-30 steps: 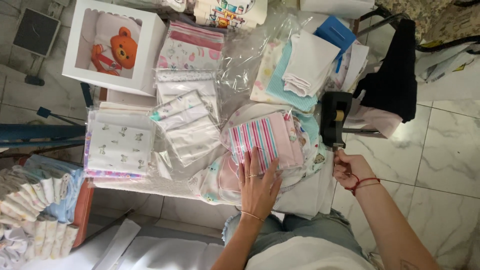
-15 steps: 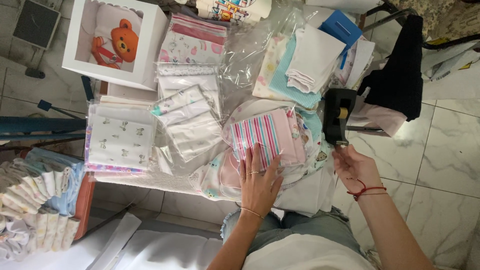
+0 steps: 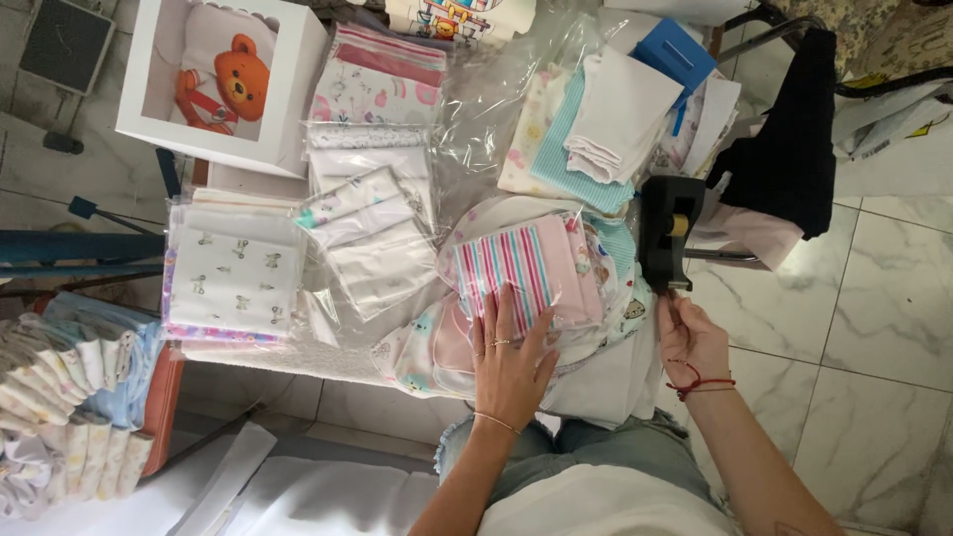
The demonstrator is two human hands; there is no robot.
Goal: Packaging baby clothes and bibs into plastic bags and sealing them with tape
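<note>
- The striped cloth packet point(image 3: 516, 266), pink, white and teal stripes under clear wrap, lies on the tabletop point(image 3: 298, 352) on top of a heap of folded baby cloths.
- The left hand point(image 3: 508, 362) lies flat on the near edge of the striped cloth packet, fingers spread and pressing down; its grip is released, closed around nothing. A thin bracelet sits at the wrist and rings show on 2 fingers.
- The right hand point(image 3: 690, 339) is to the right of the striped cloth packet, just below the black tape dispenser point(image 3: 670, 230). Its fingertips reach up to the dispenser's lower end; whether they pinch tape I cannot tell. A red string bracelet circles the wrist.
- The black tape dispenser stands just right of the striped cloth packet, with a tan roll showing in its middle.
- Left of the striped cloth packet lie 2 clear bags of white printed cloths point(image 3: 367, 238), and further left a flat pack of white cloth with small grey prints point(image 3: 230, 273).
- Beyond the striped cloth packet, loose clear plastic wrap point(image 3: 496, 99) is spread, with folded white and teal cloths point(image 3: 611, 124) on it.
- Far up and left of the striped cloth packet stands a white window box holding an orange bear toy point(image 3: 223, 79).
- A black garment point(image 3: 794, 139) hangs well to the right of the striped cloth packet.
</note>
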